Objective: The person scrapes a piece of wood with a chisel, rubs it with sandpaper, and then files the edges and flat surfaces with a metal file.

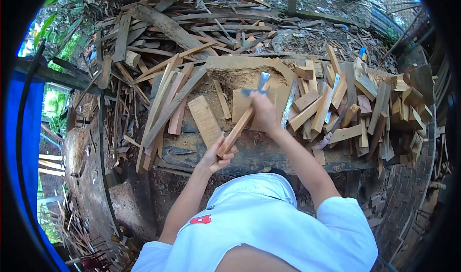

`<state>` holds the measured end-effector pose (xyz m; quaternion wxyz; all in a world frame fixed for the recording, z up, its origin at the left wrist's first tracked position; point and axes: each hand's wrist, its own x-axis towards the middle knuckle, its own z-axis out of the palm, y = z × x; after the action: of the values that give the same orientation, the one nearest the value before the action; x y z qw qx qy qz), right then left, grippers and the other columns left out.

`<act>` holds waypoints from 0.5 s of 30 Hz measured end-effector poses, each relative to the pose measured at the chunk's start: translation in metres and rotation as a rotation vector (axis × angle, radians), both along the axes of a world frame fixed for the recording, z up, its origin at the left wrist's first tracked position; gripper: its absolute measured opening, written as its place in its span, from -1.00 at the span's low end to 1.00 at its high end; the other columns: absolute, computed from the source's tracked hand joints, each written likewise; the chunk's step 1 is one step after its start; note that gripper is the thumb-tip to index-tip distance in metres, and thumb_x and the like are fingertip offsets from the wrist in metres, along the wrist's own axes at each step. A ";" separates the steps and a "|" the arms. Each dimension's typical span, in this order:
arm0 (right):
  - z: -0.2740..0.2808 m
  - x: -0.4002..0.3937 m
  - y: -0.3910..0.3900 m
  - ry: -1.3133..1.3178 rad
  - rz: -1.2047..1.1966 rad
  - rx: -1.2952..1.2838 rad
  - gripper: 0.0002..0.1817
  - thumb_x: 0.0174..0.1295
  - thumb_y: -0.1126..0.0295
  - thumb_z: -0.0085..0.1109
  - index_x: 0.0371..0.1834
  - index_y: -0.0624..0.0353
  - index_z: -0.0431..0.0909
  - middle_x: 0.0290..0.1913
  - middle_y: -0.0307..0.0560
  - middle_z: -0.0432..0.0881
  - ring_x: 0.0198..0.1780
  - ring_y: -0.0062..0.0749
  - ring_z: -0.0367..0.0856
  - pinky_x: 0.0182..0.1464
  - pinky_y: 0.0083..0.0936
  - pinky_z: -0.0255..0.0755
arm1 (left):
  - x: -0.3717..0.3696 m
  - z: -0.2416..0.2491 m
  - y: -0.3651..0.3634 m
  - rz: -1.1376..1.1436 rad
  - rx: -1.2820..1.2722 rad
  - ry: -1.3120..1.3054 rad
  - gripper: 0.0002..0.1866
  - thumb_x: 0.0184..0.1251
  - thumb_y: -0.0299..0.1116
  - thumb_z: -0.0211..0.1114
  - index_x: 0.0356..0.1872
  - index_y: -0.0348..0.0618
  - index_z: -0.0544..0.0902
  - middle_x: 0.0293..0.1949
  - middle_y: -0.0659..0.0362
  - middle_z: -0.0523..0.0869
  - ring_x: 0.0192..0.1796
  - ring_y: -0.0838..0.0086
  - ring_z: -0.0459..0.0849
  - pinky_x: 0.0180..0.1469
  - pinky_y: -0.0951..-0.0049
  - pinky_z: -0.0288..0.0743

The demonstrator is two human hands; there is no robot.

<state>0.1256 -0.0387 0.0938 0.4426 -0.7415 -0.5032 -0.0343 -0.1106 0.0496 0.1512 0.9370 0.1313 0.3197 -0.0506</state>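
Note:
A hammer with a metal head (262, 81) and a wooden handle (236, 132) slants across the middle of the view. My left hand (217, 156) is closed round the lower end of the handle. Near the metal head, my right hand (262, 109) wraps round the upper part of the tool. Beneath the right hand lies a flat, light wooden block (269, 95), partly covered by the hand and the tool. A wide wooden board (205, 120) lies to the left of the handle.
Long wooden strips (165, 104) lean at the left of the dark workbench (192, 153). Many cut wood pieces (324, 108) are heaped at the right. A metal strip (289, 104) lies beside that heap. Behind is a pile of scrap planks (168, 27).

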 end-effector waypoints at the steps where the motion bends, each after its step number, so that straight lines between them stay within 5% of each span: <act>1: -0.029 0.021 0.012 -0.003 -0.100 -0.021 -0.66 0.33 0.48 -0.02 0.14 0.28 0.50 0.11 0.16 0.64 0.21 0.01 0.58 0.29 -0.15 0.43 | 0.005 0.010 -0.003 -0.010 0.009 -0.004 -0.51 0.61 -0.01 -0.10 0.16 -0.30 0.34 -0.32 0.10 0.45 -0.54 0.60 0.43 -0.72 0.64 0.46; 3: -0.054 0.043 0.025 -0.001 -0.201 -0.023 -0.67 0.36 0.44 -0.04 0.15 0.28 0.50 0.11 0.18 0.63 0.22 0.02 0.57 0.29 -0.15 0.42 | 0.013 0.039 -0.012 -0.259 0.494 0.151 -0.39 0.51 0.24 -0.06 0.13 -0.16 0.41 -0.28 0.18 0.51 -0.51 0.60 0.51 -0.66 0.57 0.52; 5: -0.057 0.054 0.030 -0.128 -0.058 -0.044 -0.66 0.41 0.41 -0.09 0.16 0.28 0.49 0.13 0.21 0.62 0.24 0.03 0.55 0.31 -0.17 0.41 | 0.022 0.048 -0.011 -0.348 0.544 0.194 -0.40 0.48 0.26 -0.02 0.09 -0.14 0.41 -0.26 0.18 0.51 -0.49 0.60 0.53 -0.61 0.51 0.58; 7: -0.040 0.046 0.034 -0.172 -0.066 0.000 -0.69 0.41 0.41 -0.10 0.11 0.28 0.50 0.04 0.19 0.65 0.14 0.06 0.60 0.21 -0.17 0.47 | 0.031 0.056 -0.017 -0.580 0.867 0.190 -0.42 0.52 0.21 -0.04 0.13 -0.15 0.39 -0.22 0.15 0.52 -0.53 0.59 0.49 -0.64 0.54 0.53; 8: -0.030 0.034 0.035 0.086 -0.101 -0.096 -0.72 0.40 0.43 -0.09 0.07 0.26 0.51 -0.03 0.16 0.65 0.06 0.07 0.61 0.12 -0.16 0.49 | 0.027 0.048 -0.016 -0.566 0.869 0.192 -0.42 0.52 0.21 -0.04 0.13 -0.15 0.39 -0.22 0.15 0.52 -0.53 0.59 0.49 -0.64 0.54 0.53; 9: -0.016 0.020 0.036 0.346 -0.139 -0.189 -0.75 0.39 0.44 -0.09 0.03 0.24 0.51 -0.09 0.13 0.64 -0.01 0.07 0.62 0.04 -0.15 0.51 | 0.022 0.034 -0.011 -0.287 0.384 0.093 -0.42 0.54 0.18 -0.12 0.15 -0.19 0.36 -0.22 0.08 0.53 -0.56 0.60 0.43 -0.68 0.60 0.45; 10: -0.001 -0.003 0.029 0.206 -0.074 -0.089 -0.79 0.37 0.46 -0.07 -0.01 0.22 0.50 -0.14 0.11 0.62 -0.07 0.06 0.61 -0.03 -0.15 0.50 | 0.017 0.026 -0.009 -0.012 -0.099 -0.008 -0.41 0.57 0.15 -0.19 0.18 -0.24 0.34 -0.22 0.02 0.53 -0.59 0.60 0.37 -0.72 0.66 0.36; 11: 0.012 -0.028 0.017 0.068 -0.018 0.010 -0.82 0.35 0.47 -0.05 -0.04 0.20 0.49 -0.18 0.09 0.60 -0.12 0.06 0.59 -0.09 -0.14 0.50 | 0.013 0.027 -0.009 -0.017 -0.096 -0.005 -0.41 0.57 0.15 -0.19 0.18 -0.24 0.34 -0.22 0.02 0.53 -0.59 0.60 0.37 -0.72 0.66 0.36; 13: 0.032 -0.063 -0.002 0.103 0.127 0.129 -0.71 0.34 0.49 0.04 0.12 0.17 0.52 -0.08 0.11 0.65 0.00 0.02 0.65 0.11 -0.19 0.51 | 0.011 0.030 -0.012 -0.036 -0.057 -0.109 -0.45 0.59 0.09 -0.20 0.21 -0.21 0.33 -0.19 -0.02 0.50 -0.61 0.64 0.31 -0.78 0.75 0.20; 15: 0.043 -0.060 -0.007 0.071 0.178 0.120 -0.76 0.33 0.50 0.00 0.04 0.17 0.50 -0.08 0.09 0.64 -0.02 0.02 0.63 0.06 -0.19 0.51 | 0.010 0.031 -0.012 -0.040 -0.050 -0.107 -0.49 0.59 0.10 -0.17 0.18 -0.14 0.35 -0.24 0.08 0.50 -0.60 0.63 0.33 -0.81 0.77 0.12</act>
<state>0.0659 -0.0460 0.1368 0.5051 -0.6667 -0.5480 0.0014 -0.1001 0.0376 0.1819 0.9546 0.1169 0.2649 -0.0703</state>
